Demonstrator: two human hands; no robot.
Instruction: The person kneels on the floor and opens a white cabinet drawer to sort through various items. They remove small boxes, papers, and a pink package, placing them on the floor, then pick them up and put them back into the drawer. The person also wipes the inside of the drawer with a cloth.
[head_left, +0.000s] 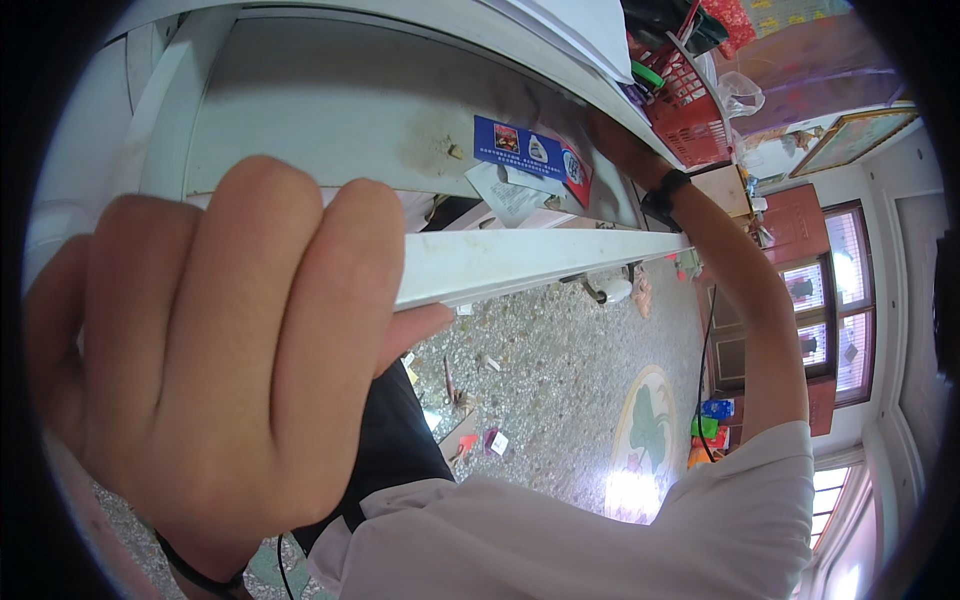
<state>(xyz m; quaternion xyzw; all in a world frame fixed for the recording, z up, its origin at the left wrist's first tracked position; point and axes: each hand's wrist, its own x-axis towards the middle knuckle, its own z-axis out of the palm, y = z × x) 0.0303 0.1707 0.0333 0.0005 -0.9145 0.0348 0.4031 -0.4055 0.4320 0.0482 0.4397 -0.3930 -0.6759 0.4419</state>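
Observation:
My left hand (247, 352), large in the left foreground, is wrapped over the edge of a white drawer front (525, 259), with its thumb on the outer side. Behind that board lies the drawer's pale bottom panel (322, 112); a gap runs between the two, with objects visible through it. On the panel are a blue printed card (517, 150), creased paper slips (506, 195) and a small brown crumb (455, 151) beside a stain. My right hand (619, 142) reaches into the shaded far end of the drawer, a dark band on its wrist; its fingers are hard to make out.
Above the drawer is a surface with white paper (577, 34) and a red plastic basket (686, 105). Scraps, a purple item (491, 441) and a white object (615, 291) lie on the speckled floor (540, 360). A black cable (703, 375) hangs beyond. Cabinets (795, 225) stand farther off.

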